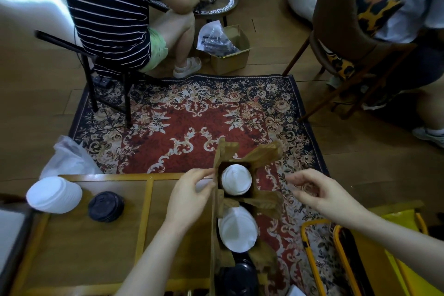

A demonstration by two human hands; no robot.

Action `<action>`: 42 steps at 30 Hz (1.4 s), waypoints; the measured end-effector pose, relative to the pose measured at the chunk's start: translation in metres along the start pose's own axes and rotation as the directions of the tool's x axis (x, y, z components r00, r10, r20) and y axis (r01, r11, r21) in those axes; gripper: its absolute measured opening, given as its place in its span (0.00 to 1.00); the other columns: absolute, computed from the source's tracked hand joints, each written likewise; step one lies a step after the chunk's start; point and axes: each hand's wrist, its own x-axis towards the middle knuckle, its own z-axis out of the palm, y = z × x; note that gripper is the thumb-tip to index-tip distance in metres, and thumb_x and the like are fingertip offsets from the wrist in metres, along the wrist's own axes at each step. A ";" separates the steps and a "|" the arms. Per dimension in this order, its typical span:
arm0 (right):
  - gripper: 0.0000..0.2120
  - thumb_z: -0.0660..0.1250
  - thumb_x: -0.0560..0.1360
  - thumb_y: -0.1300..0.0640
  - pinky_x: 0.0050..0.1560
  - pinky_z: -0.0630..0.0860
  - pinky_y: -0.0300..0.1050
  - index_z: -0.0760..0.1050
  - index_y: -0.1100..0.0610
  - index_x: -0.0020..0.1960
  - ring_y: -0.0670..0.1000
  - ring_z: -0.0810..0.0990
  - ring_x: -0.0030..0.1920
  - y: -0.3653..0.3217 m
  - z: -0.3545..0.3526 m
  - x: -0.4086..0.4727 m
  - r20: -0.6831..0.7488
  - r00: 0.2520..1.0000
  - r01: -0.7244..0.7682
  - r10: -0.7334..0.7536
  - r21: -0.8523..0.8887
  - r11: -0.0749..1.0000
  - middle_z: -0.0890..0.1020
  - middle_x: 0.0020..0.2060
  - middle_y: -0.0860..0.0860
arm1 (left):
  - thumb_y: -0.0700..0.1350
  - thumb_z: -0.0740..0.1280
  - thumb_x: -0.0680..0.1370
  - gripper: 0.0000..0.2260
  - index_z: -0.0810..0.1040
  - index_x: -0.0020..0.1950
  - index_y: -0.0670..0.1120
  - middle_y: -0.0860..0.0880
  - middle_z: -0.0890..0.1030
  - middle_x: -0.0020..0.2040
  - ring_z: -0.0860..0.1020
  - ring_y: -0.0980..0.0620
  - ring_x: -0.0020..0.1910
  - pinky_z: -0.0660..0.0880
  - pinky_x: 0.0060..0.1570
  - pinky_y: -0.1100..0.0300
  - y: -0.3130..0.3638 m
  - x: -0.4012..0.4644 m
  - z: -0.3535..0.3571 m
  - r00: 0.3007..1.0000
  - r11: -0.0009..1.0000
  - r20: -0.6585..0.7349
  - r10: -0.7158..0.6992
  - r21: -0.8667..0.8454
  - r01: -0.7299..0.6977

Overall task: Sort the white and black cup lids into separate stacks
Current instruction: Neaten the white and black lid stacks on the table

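A stack of white lids (54,194) and a short stack of black lids (106,206) stand side by side on the wooden table (79,243) at the left. A brown paper carrier (259,154) at the table's right edge holds white lids (236,179) in its far slot, more white lids (238,229) in the middle and black lids (236,276) nearest me. My left hand (192,190) pinches the carrier's left paper flap. My right hand (319,191) hovers to the right of the carrier with loosely curled fingers, holding nothing.
A patterned red rug (192,115) lies beyond the table. A person in a striped top (113,14) sits on a chair at the far left, next to a cardboard box (228,53). A brown chair (348,31) stands at the right, a yellow frame (341,255) near my right arm.
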 end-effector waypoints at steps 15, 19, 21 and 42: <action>0.27 0.59 0.75 0.41 0.71 0.49 0.46 0.62 0.40 0.73 0.42 0.55 0.76 -0.151 0.036 -0.114 -0.181 0.859 0.342 -0.480 -0.496 0.799 0.64 0.71 0.36 | 0.46 0.68 0.80 0.22 0.71 0.74 0.56 0.58 0.67 0.73 0.72 0.52 0.68 0.67 0.67 0.53 -0.028 -0.095 -0.125 0.983 0.944 -0.115 0.145 0.312 -0.103; 0.27 0.59 0.76 0.42 0.71 0.44 0.38 0.59 0.38 0.74 0.41 0.53 0.76 -0.191 0.077 -0.107 -0.155 0.864 0.349 -0.479 -0.500 0.792 0.62 0.71 0.34 | 0.45 0.69 0.79 0.22 0.73 0.72 0.54 0.56 0.69 0.72 0.73 0.52 0.67 0.68 0.67 0.53 -0.048 -0.101 -0.171 0.978 0.939 -0.114 0.172 0.319 -0.128; 0.26 0.58 0.76 0.40 0.71 0.46 0.42 0.57 0.35 0.73 0.39 0.52 0.75 -0.210 0.100 -0.100 -0.176 0.868 0.339 -0.464 -0.473 0.814 0.61 0.70 0.33 | 0.45 0.69 0.79 0.22 0.72 0.73 0.53 0.56 0.68 0.73 0.70 0.53 0.71 0.69 0.68 0.52 -0.062 -0.102 -0.196 0.980 0.936 -0.110 0.168 0.328 -0.124; 0.27 0.55 0.76 0.42 0.68 0.40 0.32 0.58 0.39 0.74 0.33 0.47 0.71 -0.244 0.288 -0.031 -0.215 0.859 0.323 -0.465 -0.478 0.817 0.60 0.69 0.35 | 0.44 0.70 0.78 0.23 0.73 0.73 0.48 0.47 0.71 0.71 0.70 0.47 0.70 0.70 0.65 0.48 -0.222 -0.058 -0.259 0.985 0.968 -0.168 0.044 0.250 0.000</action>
